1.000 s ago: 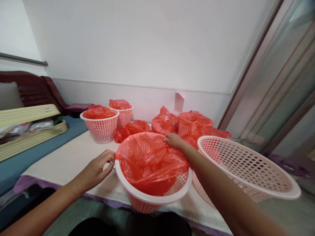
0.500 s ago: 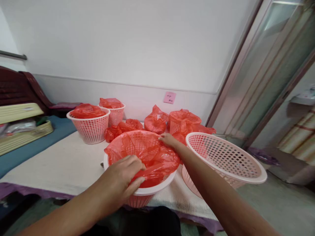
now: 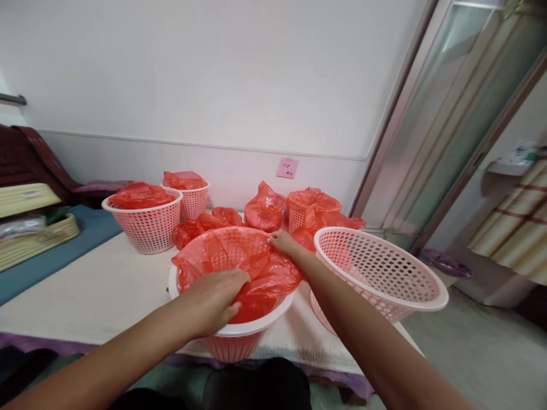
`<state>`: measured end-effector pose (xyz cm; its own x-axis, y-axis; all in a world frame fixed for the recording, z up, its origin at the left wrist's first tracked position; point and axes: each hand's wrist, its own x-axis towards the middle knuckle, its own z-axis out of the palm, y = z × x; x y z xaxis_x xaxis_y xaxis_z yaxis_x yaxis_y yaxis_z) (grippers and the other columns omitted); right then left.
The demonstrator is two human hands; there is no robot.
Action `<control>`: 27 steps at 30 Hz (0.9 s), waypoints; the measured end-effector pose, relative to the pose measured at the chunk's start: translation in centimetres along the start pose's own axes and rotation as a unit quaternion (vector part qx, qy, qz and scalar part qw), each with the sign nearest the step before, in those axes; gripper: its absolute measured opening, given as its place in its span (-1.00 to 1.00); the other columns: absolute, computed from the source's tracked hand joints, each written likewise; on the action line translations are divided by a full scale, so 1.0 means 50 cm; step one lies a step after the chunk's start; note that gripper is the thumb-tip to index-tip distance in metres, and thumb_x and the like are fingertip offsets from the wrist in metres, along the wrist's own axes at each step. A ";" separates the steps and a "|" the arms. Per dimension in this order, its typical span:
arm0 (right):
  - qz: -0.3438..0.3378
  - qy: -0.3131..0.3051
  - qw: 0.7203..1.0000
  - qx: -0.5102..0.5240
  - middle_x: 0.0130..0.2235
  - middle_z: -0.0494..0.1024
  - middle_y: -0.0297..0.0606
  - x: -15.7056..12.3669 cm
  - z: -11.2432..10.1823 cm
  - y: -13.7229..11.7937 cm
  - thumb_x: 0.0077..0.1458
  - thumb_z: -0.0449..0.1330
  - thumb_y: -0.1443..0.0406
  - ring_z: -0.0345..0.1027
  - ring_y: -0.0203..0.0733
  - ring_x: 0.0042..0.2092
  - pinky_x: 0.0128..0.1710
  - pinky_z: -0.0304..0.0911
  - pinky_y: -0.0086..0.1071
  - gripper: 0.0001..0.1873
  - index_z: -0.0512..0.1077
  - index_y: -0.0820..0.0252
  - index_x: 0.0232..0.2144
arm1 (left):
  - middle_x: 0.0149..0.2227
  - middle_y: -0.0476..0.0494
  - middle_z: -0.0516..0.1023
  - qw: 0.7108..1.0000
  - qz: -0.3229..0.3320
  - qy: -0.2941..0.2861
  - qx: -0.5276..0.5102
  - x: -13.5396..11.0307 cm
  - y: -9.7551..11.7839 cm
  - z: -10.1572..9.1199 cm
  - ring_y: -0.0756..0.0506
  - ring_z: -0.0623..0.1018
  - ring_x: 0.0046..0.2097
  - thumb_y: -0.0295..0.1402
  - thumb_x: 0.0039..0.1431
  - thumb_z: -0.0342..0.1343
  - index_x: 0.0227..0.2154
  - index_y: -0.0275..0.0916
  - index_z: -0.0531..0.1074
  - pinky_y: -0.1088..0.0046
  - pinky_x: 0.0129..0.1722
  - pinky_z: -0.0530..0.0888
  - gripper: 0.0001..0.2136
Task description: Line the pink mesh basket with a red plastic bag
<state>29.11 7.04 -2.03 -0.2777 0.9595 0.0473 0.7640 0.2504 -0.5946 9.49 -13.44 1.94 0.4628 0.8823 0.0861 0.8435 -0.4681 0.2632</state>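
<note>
A white-rimmed mesh basket [image 3: 269, 314] stands in front of me, with a thin red plastic bag [image 3: 231, 247] spread inside as a liner. The bag's far edge lies over the rim, while its near part is bunched within. At the far right of the rim, my right hand [image 3: 282, 244] pinches the bag's edge. My left hand [image 3: 216, 299] reaches over the near left rim, its thumb and fingers apart against the bag; some fingertips are hidden. An unlined pale pink basket [image 3: 421, 304] tilts beside my right forearm.
Behind are two baskets with red bags, a left one [image 3: 147, 228] and a farther one [image 3: 194, 202]. Red bundles [image 3: 262, 210] and another lined basket [image 3: 314, 202] stand by the wall. A pink note [image 3: 288, 168] is on the wall; a cream case [image 3: 38, 239] lies left.
The whole view has shifted slightly, so things sit a little farther left. My left hand has moved slightly at the near rim; my right hand keeps its place on the bag's edge.
</note>
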 end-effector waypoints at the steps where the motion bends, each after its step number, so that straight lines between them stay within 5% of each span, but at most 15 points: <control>1: 0.002 -0.003 1.000 -0.002 -0.17 0.52 -0.26 -0.001 -0.001 -0.001 0.24 0.17 0.17 0.45 -0.22 -0.22 -0.21 0.41 -0.26 -0.74 0.44 0.27 -0.16 | -0.15 -0.21 0.53 1.000 0.008 0.012 0.000 -0.001 -0.001 0.004 -0.26 0.54 -0.12 -0.48 0.10 -0.03 -0.14 -0.22 0.37 0.15 -0.16 0.45 -0.75; 7: 0.013 -0.013 1.000 -0.020 -0.20 0.52 -0.26 0.000 -0.002 -0.005 0.25 0.17 0.18 0.45 -0.23 -0.22 -0.20 0.41 -0.25 -0.75 0.44 0.28 -0.18 | 0.01 -0.31 0.50 0.977 0.103 0.174 0.069 -0.021 -0.017 0.038 -0.21 0.56 -0.04 -0.59 0.12 -0.12 0.16 -0.28 0.12 0.20 -0.13 0.53 -0.49; 11: 0.016 -0.011 0.999 -0.029 -0.19 0.53 -0.26 0.003 0.001 -0.003 0.25 0.16 0.17 0.45 -0.22 -0.21 -0.19 0.41 -0.24 -0.74 0.44 0.27 -0.17 | -0.14 -0.24 0.53 0.936 0.168 0.278 0.137 -0.036 -0.026 0.045 -0.11 0.58 -0.24 -0.57 0.22 -0.09 0.15 -0.25 0.16 0.37 -0.32 0.55 -0.57; 20: 0.027 -0.005 1.000 -0.015 -0.16 0.52 -0.24 0.005 0.000 -0.001 0.24 0.18 0.18 0.44 -0.20 -0.18 -0.16 0.40 -0.22 -0.74 0.44 0.27 -0.16 | -0.38 -0.11 0.38 0.922 0.198 0.323 0.077 -0.060 0.036 0.055 -0.03 0.37 -0.38 -0.45 0.25 -0.03 -0.28 -0.25 0.41 0.47 -0.44 0.38 -0.88; 27: 0.049 -0.029 0.994 0.090 -0.15 0.52 -0.25 -0.012 -0.002 -0.007 0.24 0.17 0.17 0.45 -0.21 -0.20 -0.20 0.41 -0.25 -0.73 0.44 0.27 -0.15 | -0.43 -0.07 0.34 0.903 0.213 0.366 0.074 -0.067 0.030 0.114 -0.03 0.27 -0.38 -0.59 0.16 0.06 -0.20 -0.23 0.40 0.41 -0.43 0.24 -0.81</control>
<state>29.05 6.37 -1.78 -0.2441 0.9678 -0.0614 0.6744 0.1240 -0.7279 10.74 -17.37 -3.42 0.4951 0.3910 0.7759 0.6834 -0.7267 -0.0699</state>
